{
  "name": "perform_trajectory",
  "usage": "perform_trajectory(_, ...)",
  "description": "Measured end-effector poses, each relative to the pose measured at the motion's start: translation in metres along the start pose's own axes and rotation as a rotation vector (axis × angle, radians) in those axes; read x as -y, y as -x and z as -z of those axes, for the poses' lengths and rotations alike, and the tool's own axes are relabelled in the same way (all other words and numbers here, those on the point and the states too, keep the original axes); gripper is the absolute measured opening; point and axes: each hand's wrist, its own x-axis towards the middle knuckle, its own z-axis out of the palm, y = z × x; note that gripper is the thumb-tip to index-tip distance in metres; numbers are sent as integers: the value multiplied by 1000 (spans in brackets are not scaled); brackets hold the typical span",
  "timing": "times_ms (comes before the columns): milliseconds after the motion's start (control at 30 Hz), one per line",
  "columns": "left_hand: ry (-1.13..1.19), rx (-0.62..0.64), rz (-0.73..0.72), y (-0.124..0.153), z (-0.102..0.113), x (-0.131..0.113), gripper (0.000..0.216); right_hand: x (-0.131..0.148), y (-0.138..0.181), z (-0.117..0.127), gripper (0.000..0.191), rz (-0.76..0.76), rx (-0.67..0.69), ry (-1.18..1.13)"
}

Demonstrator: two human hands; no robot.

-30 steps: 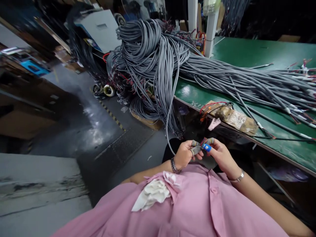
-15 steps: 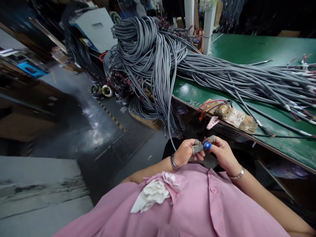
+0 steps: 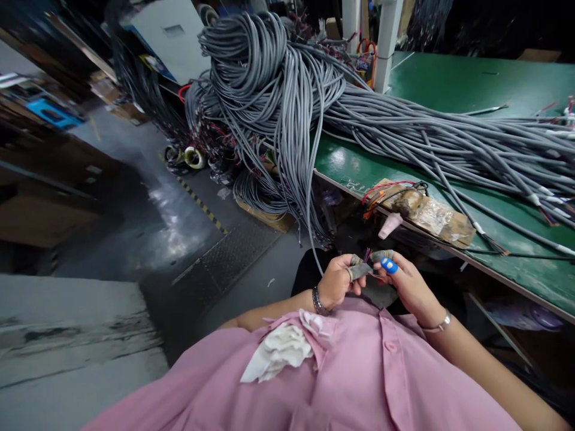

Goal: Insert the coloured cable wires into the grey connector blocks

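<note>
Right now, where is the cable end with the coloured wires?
Head view, low centre: the cable end is held between the left hand and the right hand, just in front of the green bench edge.

Your head camera looked forward and down, close over your left hand [image 3: 338, 280] and right hand [image 3: 406, 286]; the tabletop [image 3: 449, 90] lay right, its far edge seemingly beyond frame.

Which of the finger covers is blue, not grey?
The cover on the right hand, below that hand's grey one; the left hand wears only grey.
</note>
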Motion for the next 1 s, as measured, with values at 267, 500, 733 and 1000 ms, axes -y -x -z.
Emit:
perform_trajectory(267,-130,75,-44,0,2,-1,22,5,-7,-9,23,-33,2,-52)
perform_trajectory(500,-19,21,-72,-1,1,-1,27,-4,-3,-21,15,-32,-167,-181)
perform_trajectory(733,-4,42,-32,-3,8,7,22,0,-7,-21,18,-69,-64,-134)
perform_trajectory(1000,-71,24,-13,1,8,4,24,1,-9,-24,18,-57,-56,-26)
